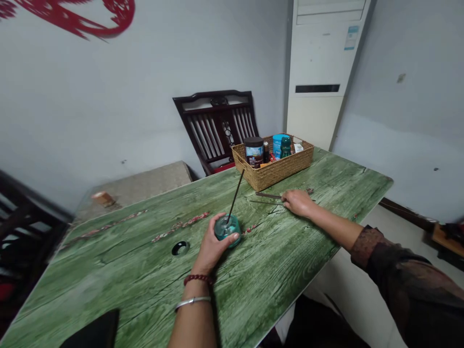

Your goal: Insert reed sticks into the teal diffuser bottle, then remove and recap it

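Note:
My left hand [216, 244] is wrapped around a small teal glass jar [228, 237] that stands on the green wood-patterned table [145, 285]. A thin dark chopstick [236, 195] leans out of the jar's mouth, tilted to the right. Farther right, my right hand [297, 202] rests low at the tabletop with its fingers closed on dark chopsticks [268, 195]. Two of their ends point left from under the fingers, a little apart. Left of the jar lies a small round black-rimmed piece [180, 248], perhaps a lid.
A woven basket [282, 171] holding a brown tub [253, 151], a blue can [278, 144] and a green-capped bottle [285, 147] stands near the back edge. Behind are a dark wooden chair [217, 128] and a white air conditioner [319, 63]. A black object [94, 331] lies front left.

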Demonstrator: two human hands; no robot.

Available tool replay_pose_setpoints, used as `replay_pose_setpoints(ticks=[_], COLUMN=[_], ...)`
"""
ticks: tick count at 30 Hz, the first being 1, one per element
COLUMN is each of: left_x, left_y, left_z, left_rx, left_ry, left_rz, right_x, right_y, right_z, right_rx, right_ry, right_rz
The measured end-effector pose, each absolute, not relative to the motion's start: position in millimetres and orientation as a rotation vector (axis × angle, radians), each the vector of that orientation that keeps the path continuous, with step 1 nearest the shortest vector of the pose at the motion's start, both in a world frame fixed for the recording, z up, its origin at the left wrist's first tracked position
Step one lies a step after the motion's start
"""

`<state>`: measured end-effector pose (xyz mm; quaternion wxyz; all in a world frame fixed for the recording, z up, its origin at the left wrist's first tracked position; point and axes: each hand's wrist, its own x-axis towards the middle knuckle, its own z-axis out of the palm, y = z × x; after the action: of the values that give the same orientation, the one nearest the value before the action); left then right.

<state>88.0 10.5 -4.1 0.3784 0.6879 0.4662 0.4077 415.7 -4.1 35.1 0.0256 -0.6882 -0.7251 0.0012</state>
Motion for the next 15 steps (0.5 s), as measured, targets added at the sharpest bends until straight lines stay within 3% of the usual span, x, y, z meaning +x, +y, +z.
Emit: replay_pose_setpoints(ticks=[8,15], left_x=[87.7,87.5], left_y=[7.9,4.2], left_z=[-2.7,-0.9], left_rx=[1.749,1.733], left_ry=[1.184,1.147], left_rz=[1.046,1.067], right_x=[406.0,405.5], right_y=[-2.2,-3.6], right_z=[21.0,40.5], right_rx=[-2.188,-2.051], right_ry=[-2.276,-2.178], right_rz=[-0.025,0.017])
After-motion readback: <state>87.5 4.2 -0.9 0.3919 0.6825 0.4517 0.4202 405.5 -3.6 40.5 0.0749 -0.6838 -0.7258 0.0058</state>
